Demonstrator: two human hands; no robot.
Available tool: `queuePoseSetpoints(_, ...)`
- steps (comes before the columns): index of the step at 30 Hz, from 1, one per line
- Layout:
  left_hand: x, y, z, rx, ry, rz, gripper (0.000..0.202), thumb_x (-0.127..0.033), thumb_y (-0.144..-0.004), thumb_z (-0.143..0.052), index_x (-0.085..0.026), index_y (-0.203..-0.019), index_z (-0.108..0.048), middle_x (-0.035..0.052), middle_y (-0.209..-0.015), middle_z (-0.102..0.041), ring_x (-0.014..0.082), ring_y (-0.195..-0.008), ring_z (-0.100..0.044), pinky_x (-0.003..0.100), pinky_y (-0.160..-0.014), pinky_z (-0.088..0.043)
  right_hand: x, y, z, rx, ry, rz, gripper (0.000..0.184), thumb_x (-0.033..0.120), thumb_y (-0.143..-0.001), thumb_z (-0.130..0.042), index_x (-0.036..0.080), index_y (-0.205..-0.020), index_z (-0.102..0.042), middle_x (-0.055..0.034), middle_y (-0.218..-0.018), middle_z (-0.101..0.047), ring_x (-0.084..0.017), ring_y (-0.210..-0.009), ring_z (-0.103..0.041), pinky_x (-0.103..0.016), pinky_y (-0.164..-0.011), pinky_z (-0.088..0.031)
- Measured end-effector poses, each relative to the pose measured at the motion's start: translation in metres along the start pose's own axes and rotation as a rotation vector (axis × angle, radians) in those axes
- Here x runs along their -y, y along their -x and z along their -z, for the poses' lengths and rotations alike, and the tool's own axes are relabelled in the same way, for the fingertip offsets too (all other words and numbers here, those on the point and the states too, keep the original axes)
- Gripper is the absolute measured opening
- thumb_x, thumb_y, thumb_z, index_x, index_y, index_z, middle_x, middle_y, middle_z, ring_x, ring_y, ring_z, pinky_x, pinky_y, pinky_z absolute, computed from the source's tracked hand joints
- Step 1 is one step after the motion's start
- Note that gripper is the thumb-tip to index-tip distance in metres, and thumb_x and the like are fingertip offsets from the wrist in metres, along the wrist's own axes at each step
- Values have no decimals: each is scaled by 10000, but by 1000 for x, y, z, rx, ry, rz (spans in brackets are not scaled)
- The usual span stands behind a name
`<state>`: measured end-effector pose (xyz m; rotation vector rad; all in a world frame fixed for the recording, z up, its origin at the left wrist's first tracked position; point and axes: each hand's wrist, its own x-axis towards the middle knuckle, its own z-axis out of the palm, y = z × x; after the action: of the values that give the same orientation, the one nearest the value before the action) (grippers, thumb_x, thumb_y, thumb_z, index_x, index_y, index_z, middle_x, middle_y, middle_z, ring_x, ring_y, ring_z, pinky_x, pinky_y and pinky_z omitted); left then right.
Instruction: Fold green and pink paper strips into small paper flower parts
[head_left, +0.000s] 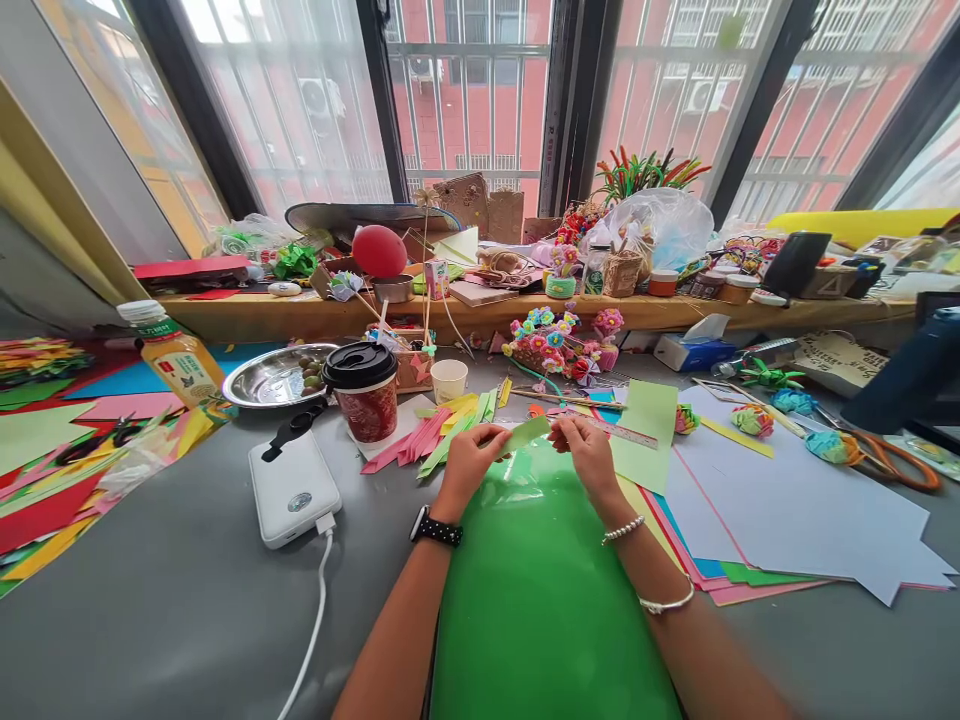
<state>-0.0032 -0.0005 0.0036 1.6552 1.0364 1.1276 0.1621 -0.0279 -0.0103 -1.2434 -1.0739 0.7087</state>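
Left edge of frame: coloured paper pile, loose and overlapping. Right of it, 1 juice bottle, tilted in view, then a steel bowl with small round green items in it. Below the bowl: white power bank, 1 white cable plugged in and running to the bottom edge. Next, red cup with black lid, upright; just right of it, a heap of pink, yellow and green paper strips.

Centre: left hand, dark watch on wrist, thumb and index pinching the left part of a small green paper piece. Piece sits between the 2 hands, above the far end of a glossy green surface. Right hand, 2 bracelets, thumb and fingers closed together at the piece's right end; looks like a pinch, but contact is too small to confirm.

Right of centre: pink ruler partly over a light-green sheet, then white sheets on coloured ones. Far right: orange-handled scissors.
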Motion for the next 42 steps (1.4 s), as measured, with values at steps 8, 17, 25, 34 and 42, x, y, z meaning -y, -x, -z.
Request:
queuePoseSetpoints(8, -2, 0, 0, 128, 4, 18, 260, -391, -656, -588, -137, -681, -640, 32, -655, -636, 140, -575, -587, 231, -534, -485, 4, 2, -1, 177, 105, 123, 292, 433, -679, -577, 177, -815, -615, -60, -796, -641, -173, -696, -578, -266, -591, -465)
queuePoseSetpoints(17, 2, -4, 6, -23, 103, 49, 306, -426, -597, -627, -128, -669, -624, 16, -636, -611, 135, -570, -577, 267, -548, -527, -2, 0, -1, 109, 77, 42, 317, 468, -687, -541, 162, -698, -621, -16, -596, -595, -145, -535, -552, -249, -525, -439)
queuePoseSetpoints(25, -2, -5, 21, -172, 53, 27, 269, -394, -655, -585, -129, -689, -618, 34, -617, -634, 148, -579, -608, 268, -587, -511, -7, -8, 11, -167, 52, -10, 366, 505, -672, -524, 153, -690, -623, -25, -621, -606, -146, -547, -537, -263, -531, -447)
queuePoseSetpoints(34, 1, -1, 1, -47, 1, -14, 325, -426, -642, -605, -137, -789, -625, 40, -716, -645, 164, -622, -618, 265, -568, -502, -2, 0, -1, 87, 51, 38, 309, 452, -706, -524, 160, -736, -621, -26, -637, -612, -159, -576, -565, -267, -551, -453)
queuePoseSetpoints(42, 2, 3, -3, 5, -305, -223, 178, -308, -736, -535, -167, -752, -644, 41, -730, -664, 159, -641, -603, 270, -611, -478, 8, 5, -1, 201, 431, 389, 137, 300, -734, -566, 206, -797, -643, -55, -833, -653, -213, -838, -570, -342, -758, -428)
